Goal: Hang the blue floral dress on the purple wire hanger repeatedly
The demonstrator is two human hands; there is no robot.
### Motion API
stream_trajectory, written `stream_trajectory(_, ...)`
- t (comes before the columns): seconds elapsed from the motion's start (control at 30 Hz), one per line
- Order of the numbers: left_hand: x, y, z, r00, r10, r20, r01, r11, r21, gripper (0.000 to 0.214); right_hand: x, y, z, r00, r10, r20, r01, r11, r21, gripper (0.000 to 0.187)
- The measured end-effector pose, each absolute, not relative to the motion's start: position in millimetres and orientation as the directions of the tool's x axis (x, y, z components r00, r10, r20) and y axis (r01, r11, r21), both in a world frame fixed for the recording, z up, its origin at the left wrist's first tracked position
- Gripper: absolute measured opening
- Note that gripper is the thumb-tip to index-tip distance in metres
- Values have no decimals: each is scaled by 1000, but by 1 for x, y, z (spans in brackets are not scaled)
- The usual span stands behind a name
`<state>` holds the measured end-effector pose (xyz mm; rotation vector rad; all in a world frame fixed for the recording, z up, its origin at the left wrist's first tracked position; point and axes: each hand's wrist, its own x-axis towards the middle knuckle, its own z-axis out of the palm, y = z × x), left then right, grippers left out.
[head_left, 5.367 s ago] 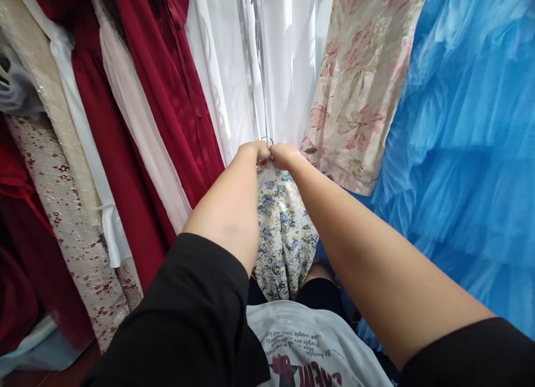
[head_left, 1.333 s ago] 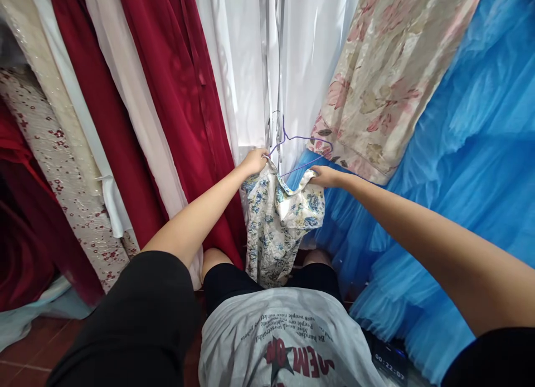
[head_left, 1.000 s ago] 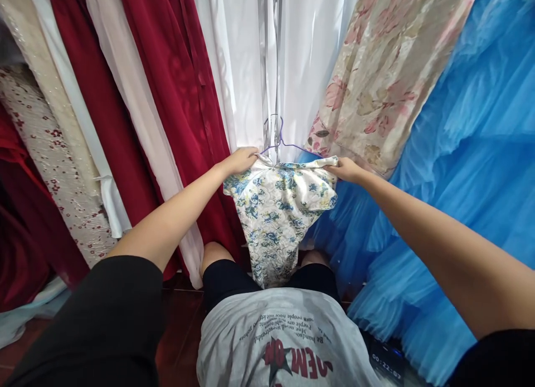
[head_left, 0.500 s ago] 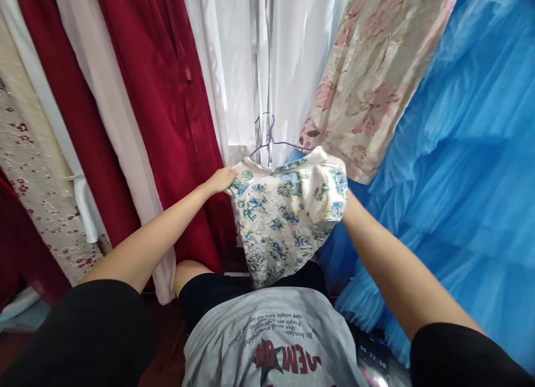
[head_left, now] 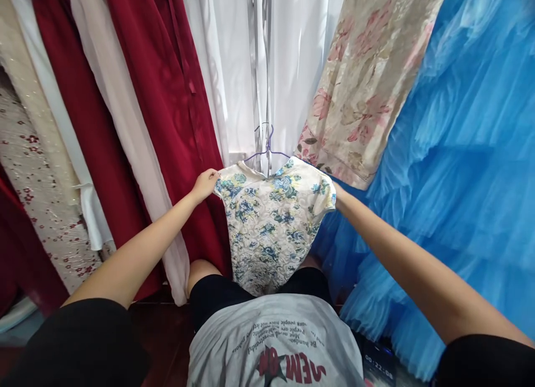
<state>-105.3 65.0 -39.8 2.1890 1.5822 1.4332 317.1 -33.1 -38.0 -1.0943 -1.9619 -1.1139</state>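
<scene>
A short-sleeved white blouse point(head_left: 267, 225) with blue and green floral print hangs spread out in front of my lap. A thin purple hanger point(head_left: 271, 150) shows at its neckline, with the hook upright. My left hand point(head_left: 206, 185) is closed on the edge of the sleeve on the left. On the other side, my right forearm point(head_left: 376, 236) runs up to the opposite sleeve, and that sleeve hides my right hand and its fingers. The blouse's lower end hangs between my thighs.
Dark red garments point(head_left: 167, 97), a pale pink cloth point(head_left: 112, 114) and white drapes point(head_left: 234, 69) hang ahead. To the right are a pink-flowered beige garment point(head_left: 368, 86) and blue tulle point(head_left: 468, 170). A phone showing a timer point(head_left: 378, 365) lies low beside me.
The blouse has been drawn wider and flatter, and its right sleeve has lowered and smoothed out. My left hand has moved left with the other sleeve.
</scene>
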Motion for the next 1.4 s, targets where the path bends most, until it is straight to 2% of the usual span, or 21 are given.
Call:
stream_trajectory(0.03,-107,60,-42,13,767,641,691,-471,548,18,319,-33,-36,-363,420,832,902,383,201,54)
stream_trajectory(0.07,-109,55,-44,-4,749,663,684,-481,548,19,320,-34,-34,-232,543,807,871,486,-77,53)
stream_trajectory(0.1,-109,49,-45,-26,725,688,679,-492,544,20,322,-35,-32,-124,690,713,748,537,-390,49)
stream_trajectory(0.13,-109,45,-45,-50,697,715,677,-502,538,20,322,-36,-29,-80,809,582,570,516,-640,42)
stream_trajectory(0.17,-108,40,-44,-75,667,742,674,-514,530,21,322,-38,-25,-71,888,454,382,444,-810,33)
stream_trajectory(0.2,-106,37,-42,-101,637,764,668,-526,527,20,321,-40,-21,-64,930,362,227,367,-902,25)
stream_trajectory(0.23,-105,36,-39,-123,614,780,655,-540,529,19,319,-42,-17,-44,945,323,136,326,-935,19)
stream_trajectory(0.37,-96,44,-16,-198,586,786,549,-598,584,12,314,-43,6,97,964,248,-134,259,-956,8)
stream_trajectory(0.47,-86,51,10,-156,594,789,538,-619,572,19,323,-45,24,233,944,233,-130,268,-955,6)
stream_trajectory(0.57,-69,43,35,41,524,851,629,-675,385,34,336,-56,36,333,906,261,-97,308,-946,8)
stream_trajectory(0.63,-52,29,49,181,445,877,647,-725,234,39,337,-74,40,375,863,339,-34,378,-925,8)
stream_trajectory(0.7,-30,13,63,264,415,870,603,-776,187,36,326,-99,40,379,801,463,87,467,-880,13)
stream_trajectory(0.77,-5,1,76,286,466,837,513,-812,277,36,303,-126,36,325,737,592,211,554,-805,21)
stream_trajectory(0.9,37,-13,98,290,702,650,335,-711,618,46,246,-168,17,115,686,719,315,661,-681,26)
stream_trajectory(0.97,47,-19,106,320,790,523,331,-611,719,45,222,-183,7,-2,669,743,299,710,-638,22)
stream_trajectory(1.03,48,-26,110,327,845,424,364,-527,768,35,204,-194,0,-105,652,751,290,742,-604,20)
stream_trajectory(1.1,43,-35,112,330,873,358,395,-473,788,24,192,-203,-2,-257,623,739,284,780,-558,21)
stream_trajectory(1.17,31,-42,115,354,874,332,420,-466,779,16,188,-205,1,-420,546,725,257,837,-482,24)
stream_trajectory(1.23,14,-49,119,394,859,327,458,-492,741,14,193,-197,7,-496,460,737,255,888,-383,26)
stream_trajectory(1.33,-18,-53,128,446,826,345,510,-552,660,21,210,-160,20,-415,419,808,395,883,-255,27)
stream_trajectory(1.4,-42,-51,135,478,806,348,532,-581,615,27,222,-127,29,-314,451,835,502,826,-257,25)
